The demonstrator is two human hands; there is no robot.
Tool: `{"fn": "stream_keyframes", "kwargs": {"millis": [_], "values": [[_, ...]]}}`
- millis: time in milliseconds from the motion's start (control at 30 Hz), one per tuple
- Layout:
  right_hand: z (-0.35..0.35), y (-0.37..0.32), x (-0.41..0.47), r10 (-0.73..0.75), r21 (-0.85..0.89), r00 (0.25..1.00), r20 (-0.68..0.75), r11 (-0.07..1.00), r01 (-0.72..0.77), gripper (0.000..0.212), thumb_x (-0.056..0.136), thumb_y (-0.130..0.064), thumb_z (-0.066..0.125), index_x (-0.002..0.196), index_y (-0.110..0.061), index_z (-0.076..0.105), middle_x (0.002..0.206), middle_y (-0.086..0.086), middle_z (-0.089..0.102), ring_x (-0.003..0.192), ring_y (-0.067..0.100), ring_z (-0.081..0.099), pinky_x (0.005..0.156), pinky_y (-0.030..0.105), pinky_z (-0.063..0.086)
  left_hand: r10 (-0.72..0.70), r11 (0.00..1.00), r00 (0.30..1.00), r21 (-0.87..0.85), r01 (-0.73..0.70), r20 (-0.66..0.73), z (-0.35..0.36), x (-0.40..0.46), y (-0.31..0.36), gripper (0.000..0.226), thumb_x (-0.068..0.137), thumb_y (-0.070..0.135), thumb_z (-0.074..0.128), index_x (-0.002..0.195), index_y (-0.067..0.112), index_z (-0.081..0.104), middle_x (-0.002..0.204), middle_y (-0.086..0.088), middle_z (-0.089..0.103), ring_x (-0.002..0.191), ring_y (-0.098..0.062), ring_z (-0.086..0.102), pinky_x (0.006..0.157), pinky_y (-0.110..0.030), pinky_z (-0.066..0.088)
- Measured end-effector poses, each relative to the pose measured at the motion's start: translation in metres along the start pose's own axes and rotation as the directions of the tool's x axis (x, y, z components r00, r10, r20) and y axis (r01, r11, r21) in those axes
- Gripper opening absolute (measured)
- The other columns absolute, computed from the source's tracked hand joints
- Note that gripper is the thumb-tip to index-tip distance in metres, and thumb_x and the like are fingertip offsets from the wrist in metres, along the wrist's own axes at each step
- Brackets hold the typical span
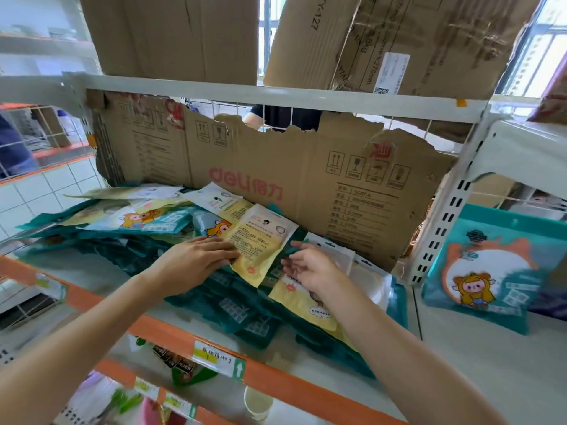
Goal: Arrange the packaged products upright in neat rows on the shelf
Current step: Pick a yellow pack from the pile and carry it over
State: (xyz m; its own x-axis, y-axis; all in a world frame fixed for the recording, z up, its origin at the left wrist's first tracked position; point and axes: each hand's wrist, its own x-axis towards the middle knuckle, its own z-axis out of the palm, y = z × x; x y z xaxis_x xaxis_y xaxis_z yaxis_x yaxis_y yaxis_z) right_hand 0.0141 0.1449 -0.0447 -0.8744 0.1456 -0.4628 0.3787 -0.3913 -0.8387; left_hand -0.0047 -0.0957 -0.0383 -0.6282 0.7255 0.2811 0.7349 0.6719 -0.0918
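Yellow-backed packet [260, 240] under flat, straight fingers of left hand [196, 259]; right hand [310, 268] loosely spread beside it, palm up.

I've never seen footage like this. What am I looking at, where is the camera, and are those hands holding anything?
No machine here: these are a person's two bare hands. The single picture comes from a camera worn on the person's head, looking forward and down, so the arms reach in from the bottom edge.

In front is a shop shelf with an orange front strip and price tags. On it lies a messy pile of flat packets, teal and yellow with a cartoon figure, lying down rather than standing. Torn cardboard lines the back.

The left hand rests with straight fingers on a yellow packet on top of the pile. The right hand hovers open beside it, holding nothing. On the neighbouring shelf to the right, one teal packet stands upright.
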Motion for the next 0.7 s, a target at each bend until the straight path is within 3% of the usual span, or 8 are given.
{"fn": "stream_keyframes", "kwargs": {"millis": [133,200,267,367,433,533,600,700], "values": [[0.007,0.003,0.005,-0.046,-0.123,0.999,-0.02,0.991,0.043,0.033,0.09,0.014,0.039,0.108,-0.012,0.05,0.098,0.015,0.056,0.09,0.023,0.059,0.082,0.03,0.048,-0.127,0.992,0.991,0.019,0.126,0.043,-0.009,0.004,0.013,0.079,0.087,0.071,0.006,0.114,0.027,0.066,0.121,0.008,0.063,0.118,-0.016,0.054,0.109,-0.04,0.029],[0.011,0.003,0.006,-0.086,-0.202,0.995,-0.043,0.977,0.075,0.03,0.09,0.012,0.042,0.105,-0.013,0.048,0.091,0.01,0.053,0.075,0.015,0.055,0.075,0.026,0.051,-0.202,0.973,0.979,0.125,0.196,0.038,-0.01,0.016,0.032,0.076,0.084,0.073,0.015,0.098,0.024,0.071,0.107,0.005,0.069,0.11,-0.024,0.058,0.104,-0.048,0.035],[0.015,0.004,0.007,-0.158,-0.343,0.985,-0.066,0.931,0.126,0.025,0.09,0.006,0.048,0.101,-0.017,0.047,0.102,0.012,0.057,0.071,0.017,0.055,0.059,0.024,0.05,-0.209,0.965,0.977,0.171,0.199,0.04,-0.007,0.032,0.053,0.064,0.08,0.066,0.027,0.091,0.021,0.071,0.098,-0.001,0.07,0.104,-0.031,0.06,0.097,-0.05,0.041],[0.02,0.006,0.009,-0.277,-0.541,0.958,-0.073,0.818,0.195,0.022,0.089,-0.004,0.057,0.099,-0.017,0.042,0.103,0.003,0.052,0.084,0.021,0.053,0.048,0.025,0.04,-0.11,0.986,0.992,0.134,0.1,0.068,0.005,0.047,0.069,0.054,0.077,0.052,0.037,0.109,0.02,0.065,0.11,-0.005,0.065,0.11,-0.031,0.056,0.096,-0.045,0.041],[0.021,0.007,0.012,-0.314,-0.603,0.946,-0.081,0.771,0.204,0.025,0.088,-0.006,0.06,0.096,-0.017,0.04,0.097,0.003,0.049,0.087,0.024,0.055,0.052,0.029,0.044,-0.103,0.992,0.989,0.089,0.093,0.107,0.008,0.048,0.068,0.051,0.08,0.046,0.045,0.123,0.022,0.058,0.126,-0.005,0.057,0.121,-0.03,0.048,0.102,-0.044,0.037],[0.02,0.008,0.016,-0.309,-0.578,0.945,-0.11,0.793,0.192,0.029,0.084,0.007,0.051,0.082,-0.019,0.04,0.097,0.01,0.054,0.089,0.032,0.062,0.068,0.041,0.055,-0.124,0.992,0.983,0.053,0.118,0.138,0.008,0.042,0.054,0.055,0.078,0.051,0.041,0.125,0.028,0.056,0.136,-0.001,0.05,0.128,-0.026,0.042,0.104,-0.047,0.034],[0.015,0.006,0.019,-0.271,-0.498,0.956,-0.112,0.848,0.182,0.032,0.083,0.012,0.047,0.081,-0.02,0.043,0.096,0.011,0.055,0.078,0.028,0.064,0.06,0.034,0.055,-0.135,0.991,0.982,0.009,0.135,0.129,0.006,0.038,0.045,0.056,0.074,0.053,0.033,0.113,0.029,0.065,0.123,-0.003,0.061,0.114,-0.029,0.056,0.091,-0.049,0.044],[0.003,0.004,0.017,-0.264,-0.369,0.962,-0.076,0.903,0.219,0.028,0.085,0.011,0.054,0.088,-0.016,0.048,0.089,0.004,0.054,0.064,0.015,0.059,0.059,0.025,0.053,-0.208,0.975,0.97,-0.047,0.215,0.124,0.001,0.036,0.033,0.074,0.07,0.06,0.015,0.127,0.036,0.054,0.141,0.003,0.045,0.13,-0.02,0.04,0.102,-0.042,0.03]]}}
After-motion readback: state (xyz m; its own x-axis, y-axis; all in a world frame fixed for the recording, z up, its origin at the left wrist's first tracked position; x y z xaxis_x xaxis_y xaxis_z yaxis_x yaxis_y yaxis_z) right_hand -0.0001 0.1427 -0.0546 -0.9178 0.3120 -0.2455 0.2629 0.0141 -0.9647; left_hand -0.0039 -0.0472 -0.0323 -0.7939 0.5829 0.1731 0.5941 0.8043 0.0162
